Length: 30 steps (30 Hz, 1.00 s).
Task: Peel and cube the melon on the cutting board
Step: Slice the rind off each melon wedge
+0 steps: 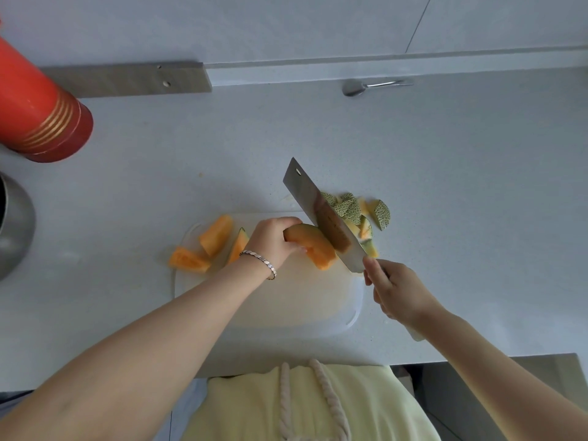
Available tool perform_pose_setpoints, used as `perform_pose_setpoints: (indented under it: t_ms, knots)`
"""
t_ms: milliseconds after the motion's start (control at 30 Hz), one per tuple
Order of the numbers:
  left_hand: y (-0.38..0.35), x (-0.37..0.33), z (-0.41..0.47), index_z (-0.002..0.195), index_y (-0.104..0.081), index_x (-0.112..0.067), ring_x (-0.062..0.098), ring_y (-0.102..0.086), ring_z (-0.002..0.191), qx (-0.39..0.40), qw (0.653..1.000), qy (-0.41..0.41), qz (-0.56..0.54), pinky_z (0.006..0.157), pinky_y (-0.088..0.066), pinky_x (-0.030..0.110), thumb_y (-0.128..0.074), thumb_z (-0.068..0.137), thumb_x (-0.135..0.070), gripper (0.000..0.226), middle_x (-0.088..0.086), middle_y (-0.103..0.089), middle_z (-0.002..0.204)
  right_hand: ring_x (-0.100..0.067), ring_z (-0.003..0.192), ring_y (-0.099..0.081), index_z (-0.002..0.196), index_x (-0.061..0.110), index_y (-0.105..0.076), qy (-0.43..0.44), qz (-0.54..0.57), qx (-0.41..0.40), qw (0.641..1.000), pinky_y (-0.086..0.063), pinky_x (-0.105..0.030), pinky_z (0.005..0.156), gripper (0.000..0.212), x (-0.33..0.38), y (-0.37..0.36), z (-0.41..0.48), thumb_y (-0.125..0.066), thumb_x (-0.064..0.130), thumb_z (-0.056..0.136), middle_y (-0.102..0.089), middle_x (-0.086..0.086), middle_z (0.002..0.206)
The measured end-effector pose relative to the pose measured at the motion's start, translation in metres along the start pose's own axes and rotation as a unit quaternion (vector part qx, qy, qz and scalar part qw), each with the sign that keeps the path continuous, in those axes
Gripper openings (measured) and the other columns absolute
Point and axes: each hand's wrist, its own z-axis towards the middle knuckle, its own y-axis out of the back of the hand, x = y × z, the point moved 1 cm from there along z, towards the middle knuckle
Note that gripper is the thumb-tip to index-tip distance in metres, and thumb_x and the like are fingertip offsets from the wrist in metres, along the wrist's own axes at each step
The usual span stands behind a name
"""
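On the white cutting board my left hand grips an orange melon wedge at its left end. My right hand grips the handle of a broad cleaver, whose blade lies against the wedge's right side. Three more orange melon pieces lie at the board's left end, one partly off the edge. Cut pieces of netted green rind are piled behind the blade at the board's far right corner.
A red cylindrical container stands at the far left, with a metal pot below it. A metal spoon lies on the counter at the back. The counter's front edge runs just below the board.
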Motion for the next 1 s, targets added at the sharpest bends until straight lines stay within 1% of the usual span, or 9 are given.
perform_pose_setpoints:
  t_ms: [133, 267, 367, 467, 633, 800, 867, 933, 1000]
  knots:
    - [0.004, 0.002, -0.001, 0.089, -0.070, -0.008, 0.019, -0.049, 0.069, -0.001, 1.000, 0.002, 0.005, 0.060, -0.037, 0.023, -0.077, 0.066, -0.007, 0.024, 0.004, -0.059, 0.069, -0.006, 0.037, -0.029, 0.071, 0.010, -0.048, -0.022, 0.042, 0.032, 0.998, -0.028, -0.020, 0.040, 0.047, -0.001, 0.001, 0.003, -0.036, 0.049, 0.094, -0.037, 0.002, 0.051]
    - [0.005, 0.004, -0.002, 0.092, -0.070, -0.011, 0.018, -0.048, 0.067, 0.003, 1.000, 0.006, 0.010, 0.053, -0.034, 0.006, -0.076, 0.067, -0.007, 0.027, -0.001, -0.054, 0.065, -0.006, 0.035, -0.028, 0.071, 0.010, -0.046, -0.058, 0.048, 0.062, 0.995, -0.027, -0.019, 0.038, 0.047, -0.012, 0.005, -0.008, -0.034, 0.050, 0.094, -0.035, 0.004, 0.048]
    - [0.004, 0.004, 0.000, 0.093, -0.070, -0.013, 0.018, -0.049, 0.069, 0.008, 1.000, 0.006, 0.010, 0.055, -0.034, 0.008, -0.075, 0.067, -0.006, 0.027, 0.000, -0.056, 0.067, -0.007, 0.035, -0.029, 0.071, 0.011, -0.045, -0.069, 0.054, 0.060, 0.994, -0.028, -0.019, 0.038, 0.047, -0.010, -0.001, -0.004, -0.033, 0.049, 0.095, -0.036, 0.002, 0.049]
    - [0.002, 0.003, -0.001, 0.098, -0.071, -0.015, 0.018, -0.053, 0.073, 0.015, 1.000, 0.005, 0.001, 0.059, -0.037, 0.018, -0.073, 0.068, -0.005, 0.031, 0.002, -0.061, 0.074, -0.010, 0.038, -0.029, 0.070, 0.012, -0.043, -0.070, 0.058, 0.056, 0.994, -0.028, -0.020, 0.039, 0.046, -0.001, -0.013, 0.007, -0.033, 0.050, 0.095, -0.037, 0.002, 0.051]
    - [-0.006, 0.009, -0.007, 0.107, -0.068, -0.012, 0.020, -0.056, 0.078, 0.017, 1.000, -0.021, 0.012, 0.068, -0.035, 0.015, -0.068, 0.074, -0.001, 0.035, 0.009, -0.067, 0.091, -0.015, 0.048, -0.038, 0.072, 0.010, -0.044, -0.051, 0.040, 0.010, 0.998, -0.036, -0.027, 0.050, 0.048, 0.011, -0.031, 0.022, -0.031, 0.049, 0.096, -0.042, -0.001, 0.054]
    - [-0.006, 0.021, -0.006, 0.126, -0.056, -0.009, 0.022, -0.058, 0.098, -0.060, 0.998, -0.019, 0.029, 0.087, -0.034, 0.011, -0.050, 0.079, 0.014, 0.052, 0.012, -0.054, 0.124, -0.012, 0.041, -0.032, 0.070, 0.010, -0.045, -0.090, 0.139, -0.019, 0.986, -0.029, -0.019, 0.039, 0.047, 0.007, -0.031, 0.019, -0.035, 0.048, 0.096, -0.037, -0.001, 0.052]
    - [-0.008, 0.016, -0.012, 0.134, -0.046, -0.012, 0.023, -0.056, 0.110, -0.087, 0.996, 0.015, 0.014, 0.090, -0.033, 0.012, -0.048, 0.083, 0.007, 0.054, 0.009, -0.052, 0.128, -0.011, 0.041, -0.031, 0.070, 0.010, -0.045, -0.085, 0.138, -0.027, 0.986, -0.028, -0.018, 0.039, 0.047, 0.003, -0.025, 0.014, -0.035, 0.048, 0.095, -0.037, -0.002, 0.053]
    - [-0.012, 0.011, -0.018, 0.134, -0.045, -0.016, 0.020, -0.053, 0.113, -0.092, 0.991, 0.092, -0.029, 0.093, -0.037, 0.020, -0.057, 0.083, -0.010, 0.053, 0.002, -0.055, 0.124, -0.011, 0.041, -0.031, 0.070, 0.010, -0.046, -0.082, 0.138, -0.034, 0.986, -0.028, -0.020, 0.039, 0.048, 0.000, -0.018, 0.008, -0.036, 0.049, 0.094, -0.038, -0.001, 0.053]
    - [-0.020, 0.007, -0.022, 0.115, -0.055, -0.020, 0.018, -0.057, 0.094, -0.054, 0.982, 0.166, -0.072, 0.078, -0.044, 0.026, -0.066, 0.077, -0.023, 0.040, -0.003, -0.060, 0.101, -0.011, 0.040, -0.030, 0.069, 0.010, -0.046, -0.077, 0.140, -0.040, 0.986, -0.027, -0.022, 0.040, 0.048, 0.001, -0.013, 0.001, -0.037, 0.051, 0.093, -0.038, 0.000, 0.051]
